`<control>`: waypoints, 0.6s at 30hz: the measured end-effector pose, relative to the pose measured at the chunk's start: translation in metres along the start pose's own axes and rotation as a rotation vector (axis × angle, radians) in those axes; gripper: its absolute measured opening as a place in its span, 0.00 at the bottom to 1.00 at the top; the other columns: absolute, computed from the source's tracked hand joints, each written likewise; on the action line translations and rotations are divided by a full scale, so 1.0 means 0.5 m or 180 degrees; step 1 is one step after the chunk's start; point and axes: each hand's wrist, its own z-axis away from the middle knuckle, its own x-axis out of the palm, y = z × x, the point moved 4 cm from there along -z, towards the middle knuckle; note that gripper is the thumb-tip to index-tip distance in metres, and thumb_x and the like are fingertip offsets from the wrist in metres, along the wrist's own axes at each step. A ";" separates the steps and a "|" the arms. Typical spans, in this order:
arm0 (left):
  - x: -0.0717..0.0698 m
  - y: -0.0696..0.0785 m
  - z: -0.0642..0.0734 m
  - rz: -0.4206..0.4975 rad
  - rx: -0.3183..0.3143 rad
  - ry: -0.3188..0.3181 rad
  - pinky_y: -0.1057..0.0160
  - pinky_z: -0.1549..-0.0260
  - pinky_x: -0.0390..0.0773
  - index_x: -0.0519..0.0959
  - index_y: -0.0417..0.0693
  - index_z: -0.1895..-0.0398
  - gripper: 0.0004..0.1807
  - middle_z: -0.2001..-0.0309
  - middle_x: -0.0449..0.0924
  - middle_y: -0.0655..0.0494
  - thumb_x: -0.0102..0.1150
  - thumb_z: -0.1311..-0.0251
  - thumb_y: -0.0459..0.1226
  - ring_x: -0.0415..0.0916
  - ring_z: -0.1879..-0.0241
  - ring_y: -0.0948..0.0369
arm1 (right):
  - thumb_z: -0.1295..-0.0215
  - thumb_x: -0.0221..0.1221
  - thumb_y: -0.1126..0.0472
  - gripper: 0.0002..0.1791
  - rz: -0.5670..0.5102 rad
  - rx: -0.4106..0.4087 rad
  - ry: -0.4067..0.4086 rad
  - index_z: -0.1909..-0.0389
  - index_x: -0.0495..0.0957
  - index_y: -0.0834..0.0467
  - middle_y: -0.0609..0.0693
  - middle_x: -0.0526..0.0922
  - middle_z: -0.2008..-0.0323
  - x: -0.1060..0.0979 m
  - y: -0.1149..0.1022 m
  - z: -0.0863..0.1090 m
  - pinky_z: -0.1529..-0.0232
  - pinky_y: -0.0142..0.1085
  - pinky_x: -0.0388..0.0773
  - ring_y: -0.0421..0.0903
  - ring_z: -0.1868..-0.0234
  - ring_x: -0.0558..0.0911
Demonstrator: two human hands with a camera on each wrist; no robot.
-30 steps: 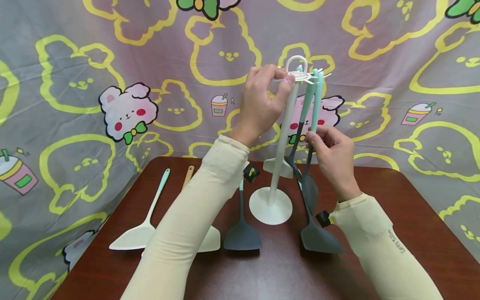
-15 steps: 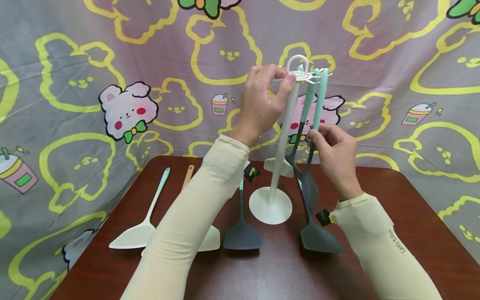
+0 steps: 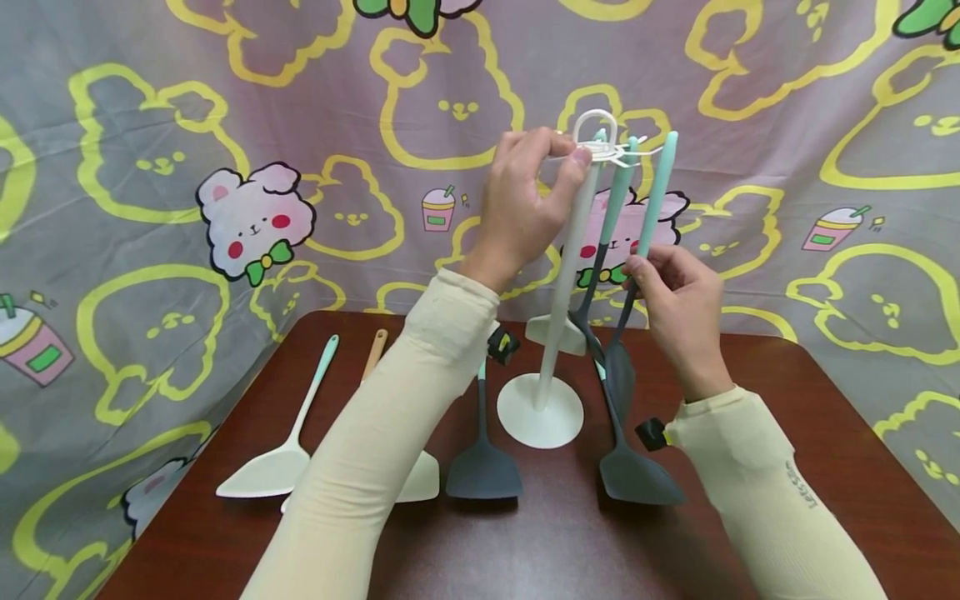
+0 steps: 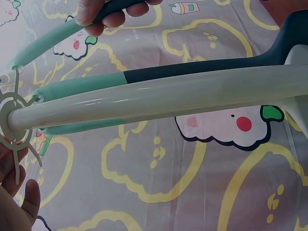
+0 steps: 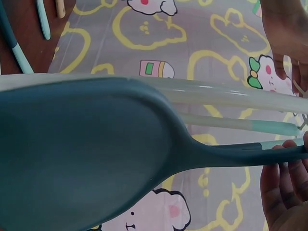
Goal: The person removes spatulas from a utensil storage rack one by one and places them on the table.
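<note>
My left hand (image 3: 528, 187) pinches the hooked top of a white utensil stand (image 3: 570, 275), holding it at the ring. My right hand (image 3: 678, 292) pinches a dark grey serving spoon (image 3: 621, 371) where its mint handle meets the dark shaft. The spoon's handle leans outward to the right; in the left wrist view its tip is right at the end of one hook. A dark utensil with a mint handle (image 3: 617, 196) hangs from a neighbouring hook. Behind the pole hangs a utensil with a cream blade (image 3: 555, 333), its handle (image 4: 77, 127) partly hidden.
On the brown table (image 3: 555, 533) lie a white turner (image 3: 273, 471) at left, a wooden-ended cream utensil (image 3: 422, 479) partly under my left sleeve, and a grey turner (image 3: 483, 471). Another grey turner (image 3: 637, 477) lies right of the stand's base (image 3: 517, 417). A patterned cloth hangs behind.
My right hand has moved slightly right, swinging the spoon's handle top outward along the hook, away from the stand's centre. My left hand stays on the stand's top.
</note>
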 end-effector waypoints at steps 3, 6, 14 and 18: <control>0.000 -0.001 0.002 0.0006 0.0003 0.0005 0.70 0.45 0.66 0.81 0.45 0.58 0.15 0.51 0.86 0.55 0.49 0.33 0.44 0.70 0.46 0.58 | 0.33 0.63 0.58 0.10 0.0002 0.0034 0.0018 0.59 0.83 0.61 0.35 0.83 0.73 -0.003 0.002 0.000 0.65 0.23 0.80 0.35 0.72 0.81; 0.000 -0.001 0.003 0.0022 0.0050 0.0039 0.69 0.45 0.66 0.81 0.45 0.59 0.14 0.52 0.86 0.54 0.49 0.33 0.44 0.70 0.47 0.58 | 0.34 0.63 0.58 0.11 -0.0038 0.0079 0.0035 0.58 0.83 0.62 0.36 0.84 0.73 -0.006 0.005 0.001 0.64 0.24 0.81 0.35 0.72 0.82; 0.001 -0.001 0.001 0.0019 0.0069 0.0043 0.70 0.45 0.66 0.81 0.45 0.59 0.14 0.53 0.86 0.55 0.49 0.33 0.44 0.70 0.47 0.58 | 0.35 0.64 0.59 0.10 -0.0039 0.0094 0.0090 0.59 0.82 0.61 0.36 0.84 0.73 -0.016 0.010 0.000 0.65 0.24 0.81 0.35 0.73 0.82; 0.001 0.000 0.001 0.0025 0.0086 0.0055 0.70 0.45 0.66 0.81 0.45 0.59 0.14 0.53 0.86 0.54 0.49 0.33 0.43 0.70 0.47 0.58 | 0.36 0.65 0.59 0.08 0.0052 0.0080 0.0121 0.59 0.82 0.58 0.36 0.83 0.74 -0.021 0.012 0.000 0.66 0.24 0.81 0.34 0.73 0.82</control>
